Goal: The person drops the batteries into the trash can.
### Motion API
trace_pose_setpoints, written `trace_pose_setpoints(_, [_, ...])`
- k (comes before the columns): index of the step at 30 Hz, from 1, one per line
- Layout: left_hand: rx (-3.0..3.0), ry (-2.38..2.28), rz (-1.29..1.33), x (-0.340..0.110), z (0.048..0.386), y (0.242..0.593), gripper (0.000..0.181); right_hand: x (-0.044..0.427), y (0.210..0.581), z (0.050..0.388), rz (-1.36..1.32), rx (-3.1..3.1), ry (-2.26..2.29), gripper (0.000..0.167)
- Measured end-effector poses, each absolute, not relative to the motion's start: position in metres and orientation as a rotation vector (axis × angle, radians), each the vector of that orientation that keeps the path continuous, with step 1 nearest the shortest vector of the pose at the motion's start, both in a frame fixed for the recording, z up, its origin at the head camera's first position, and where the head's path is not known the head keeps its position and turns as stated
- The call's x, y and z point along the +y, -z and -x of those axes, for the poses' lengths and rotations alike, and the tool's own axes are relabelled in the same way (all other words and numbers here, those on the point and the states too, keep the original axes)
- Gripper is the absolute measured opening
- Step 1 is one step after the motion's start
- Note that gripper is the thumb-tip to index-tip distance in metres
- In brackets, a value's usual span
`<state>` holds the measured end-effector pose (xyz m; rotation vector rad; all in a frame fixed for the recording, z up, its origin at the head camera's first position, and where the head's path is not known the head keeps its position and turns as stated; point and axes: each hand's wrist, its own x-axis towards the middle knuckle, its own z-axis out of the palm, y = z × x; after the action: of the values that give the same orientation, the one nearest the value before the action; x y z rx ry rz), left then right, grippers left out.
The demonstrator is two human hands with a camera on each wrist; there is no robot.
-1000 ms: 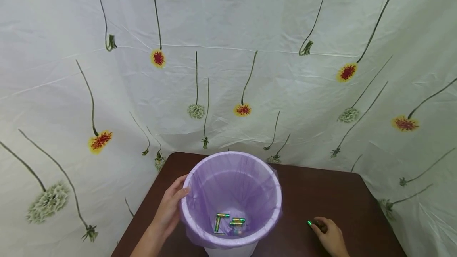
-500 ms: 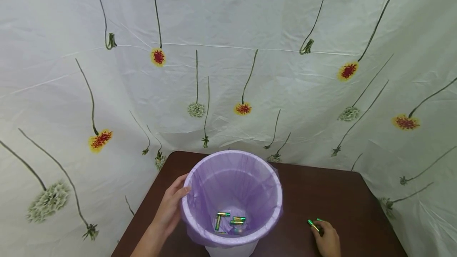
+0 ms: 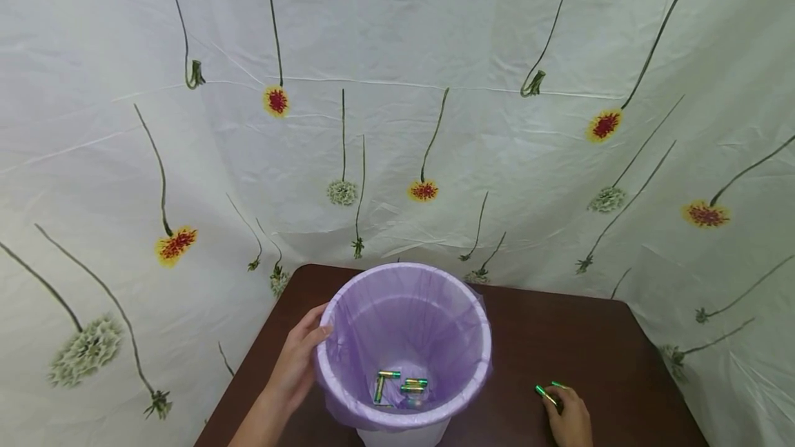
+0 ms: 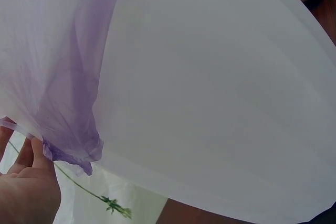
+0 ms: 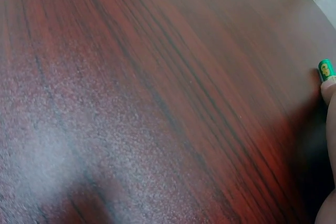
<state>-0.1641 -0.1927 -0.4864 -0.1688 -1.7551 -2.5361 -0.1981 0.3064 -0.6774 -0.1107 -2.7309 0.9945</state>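
Observation:
My left hand (image 3: 295, 363) grips the rim of a white trash can (image 3: 402, 437) at its left side, thumb over the edge. A thin purple liner (image 3: 406, 326) covers the rim and inner wall. Several green and gold batteries (image 3: 389, 374) lie at the bottom. To the right of the can, low over the table, my right hand (image 3: 570, 421) holds a green battery (image 3: 545, 394) at the thumb. Another battery's green end (image 3: 558, 384) shows by the fingertips; the rest is hidden. In the right wrist view, one battery end (image 5: 326, 70) sticks out past a finger.
The dark brown wooden table (image 3: 515, 336) bears the can. A white flower-patterned cloth (image 3: 397, 123) hangs behind and on both sides of the table. In the left wrist view the can's white outer wall (image 4: 210, 98) fills most of the picture.
My right hand has turned and shifted slightly left, and a second battery end has come into view by its fingers. The left hand and the can stay in place.

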Motion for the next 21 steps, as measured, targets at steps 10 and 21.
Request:
trace_pose_setpoints(10, [-1.753, 2.525, 0.137, -0.192, 0.164, 0.487, 0.04, 0.306, 0.665, 0.197, 0.142, -2.692, -1.037, 0.022])
trace_pose_setpoints(21, [-1.742, 2.538, 0.155, -0.192, 0.164, 0.487, 0.038, 0.31, 0.651, 0.206, 0.191, -2.741, -1.045, 0.02])
